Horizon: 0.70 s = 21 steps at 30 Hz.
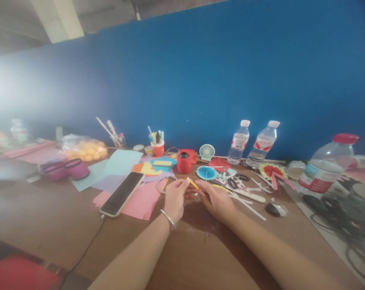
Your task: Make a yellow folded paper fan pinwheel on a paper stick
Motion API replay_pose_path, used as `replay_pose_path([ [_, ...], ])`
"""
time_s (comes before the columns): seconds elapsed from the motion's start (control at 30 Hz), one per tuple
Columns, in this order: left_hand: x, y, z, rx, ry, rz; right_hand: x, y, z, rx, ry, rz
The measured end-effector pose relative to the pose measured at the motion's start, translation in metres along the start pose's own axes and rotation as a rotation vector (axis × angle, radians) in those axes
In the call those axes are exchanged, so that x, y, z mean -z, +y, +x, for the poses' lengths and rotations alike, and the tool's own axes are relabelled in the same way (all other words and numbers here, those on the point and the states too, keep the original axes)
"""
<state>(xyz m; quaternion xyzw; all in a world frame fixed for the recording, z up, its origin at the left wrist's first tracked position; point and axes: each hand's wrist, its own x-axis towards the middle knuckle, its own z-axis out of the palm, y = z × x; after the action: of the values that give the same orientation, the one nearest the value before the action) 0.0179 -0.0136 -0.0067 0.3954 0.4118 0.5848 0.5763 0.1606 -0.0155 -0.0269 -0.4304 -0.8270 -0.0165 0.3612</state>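
Between my two hands, a narrow folded yellow paper strip (193, 184) is held just above the table. My left hand (177, 197), with a silver bangle at the wrist, pinches its left end between thumb and finger. At the right end, the fingers of my right hand (216, 198) are closed on the same strip. Just beyond the hands lie a blue paper rosette (206, 172) and a partly hidden yellow pleated paper piece (221, 187). A roll of tape (162, 186) stands close to my left hand.
A phone (122, 194) on a cable rests on coloured paper sheets (143, 203) at left. Scissors (232, 183), white paper scraps (245, 201) and a mouse-like black object (276, 209) lie right. Water bottles (239, 143), a large red-capped bottle (326, 167) and a pen cup (158, 149) stand behind.
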Motion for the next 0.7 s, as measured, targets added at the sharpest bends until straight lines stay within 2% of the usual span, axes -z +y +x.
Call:
replay_pose_path([
  [0.2, 0.002, -0.003, 0.001, -0.01, 0.021, 0.031, 0.004, -0.003, 0.004, 0.049, -0.063, -0.034],
  [0.3, 0.003, -0.005, 0.004, 0.025, 0.059, -0.022, 0.003, -0.001, 0.005, 0.035, -0.087, -0.007],
  [0.5, 0.008, -0.006, 0.012, 0.046, 0.171, -0.217, 0.0, 0.007, 0.001, -0.174, -0.047, 0.289],
  [0.7, 0.006, -0.007, 0.011, 0.059, 0.163, -0.222, -0.003, 0.001, 0.006, -0.356, 0.005, 0.454],
])
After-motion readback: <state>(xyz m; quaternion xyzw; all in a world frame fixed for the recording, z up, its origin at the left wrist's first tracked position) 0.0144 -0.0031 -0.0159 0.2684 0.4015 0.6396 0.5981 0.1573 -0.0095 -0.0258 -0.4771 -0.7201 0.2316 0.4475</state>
